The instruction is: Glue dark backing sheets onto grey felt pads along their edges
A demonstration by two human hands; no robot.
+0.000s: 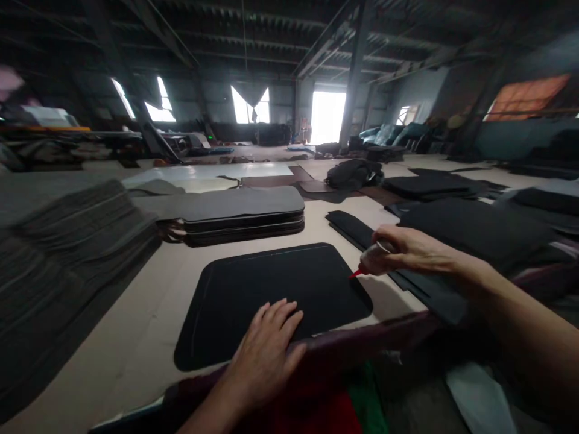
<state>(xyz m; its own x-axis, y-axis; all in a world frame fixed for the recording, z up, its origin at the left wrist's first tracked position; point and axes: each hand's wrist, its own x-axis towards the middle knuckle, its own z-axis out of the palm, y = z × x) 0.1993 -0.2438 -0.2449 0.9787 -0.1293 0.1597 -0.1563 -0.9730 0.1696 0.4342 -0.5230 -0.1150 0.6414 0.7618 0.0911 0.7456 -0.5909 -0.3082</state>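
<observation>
A black rounded-corner mat (253,283) lies flat on the pale tabletop. Thin glossy lines run along its far and left edges. My left hand (269,349) rests on the mat's near edge, fingers stretched out and holding nothing. Over the mat's right edge, my right hand (407,247) is wrapped round a small glue bottle (376,258), tilted with its red nozzle pointing down and left. The nozzle tip is at or just above the mat; I cannot tell whether it touches.
Stacked grey pieces (244,208) lie behind the mat, with a taller dark stack (81,241) on the left. Black strips (350,229) and a large black pile (474,229) are on the right. A crumpled black bundle (353,173) sits farther back. Maroon cloth (375,343) hangs along the near edge.
</observation>
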